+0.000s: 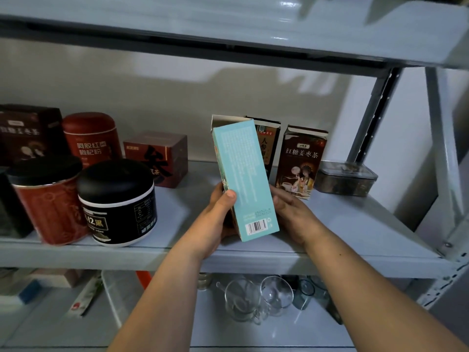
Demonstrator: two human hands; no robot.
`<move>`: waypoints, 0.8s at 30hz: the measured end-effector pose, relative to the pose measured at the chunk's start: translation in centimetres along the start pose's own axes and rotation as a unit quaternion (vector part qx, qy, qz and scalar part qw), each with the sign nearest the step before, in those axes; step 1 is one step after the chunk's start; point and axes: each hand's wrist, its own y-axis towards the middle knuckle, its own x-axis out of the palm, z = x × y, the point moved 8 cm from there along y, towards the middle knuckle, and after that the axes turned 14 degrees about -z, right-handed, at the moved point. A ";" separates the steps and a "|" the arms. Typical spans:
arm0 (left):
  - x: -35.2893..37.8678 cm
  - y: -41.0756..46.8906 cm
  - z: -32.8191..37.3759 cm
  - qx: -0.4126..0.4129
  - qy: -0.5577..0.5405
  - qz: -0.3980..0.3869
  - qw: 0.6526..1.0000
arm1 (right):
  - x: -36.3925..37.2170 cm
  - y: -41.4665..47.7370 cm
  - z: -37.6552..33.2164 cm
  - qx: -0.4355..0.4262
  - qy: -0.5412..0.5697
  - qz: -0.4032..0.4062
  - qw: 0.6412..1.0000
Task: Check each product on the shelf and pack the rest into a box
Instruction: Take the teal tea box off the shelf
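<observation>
A tall light-blue carton [243, 179] is held upright over the middle shelf [342, 224], its printed side and barcode facing me. My left hand [218, 212] grips its lower left edge, thumb on the face. My right hand [289, 207] holds the carton's lower right side, its fingers behind the carton. Behind the carton stand a dark carton [269, 143] and a brown carton with a drawn figure [300, 161].
On the shelf's left stand a black-lidded black jar [116, 201], a red tin [50, 199], a red canister [91, 138], a dark red box [160, 158] and a brown box [28, 133]. A clear lidded container [346, 177] sits at the right. Glass cups [256, 298] fill the lower shelf.
</observation>
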 end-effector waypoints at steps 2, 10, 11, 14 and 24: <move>-0.1 -0.1 -0.1 -0.012 -0.005 0.017 1.000 | 0.0 0.1 -0.2 -0.005 -0.005 -0.003 1.000; -1.1 -0.2 -1.1 -0.074 -0.064 0.111 0.989 | -0.1 0.0 0.1 0.012 -0.058 0.023 0.998; -1.1 -0.1 -1.2 -0.071 -0.070 0.119 0.988 | -0.3 -0.1 0.1 0.013 -0.062 0.029 0.998; -1.5 0.0 -1.1 -0.051 -0.090 0.149 0.983 | -0.4 -0.2 -0.2 0.004 -0.050 0.041 0.998; -1.7 0.1 0.0 -0.019 -0.095 0.145 0.985 | -0.6 -0.5 -1.1 -0.061 -0.027 0.058 0.996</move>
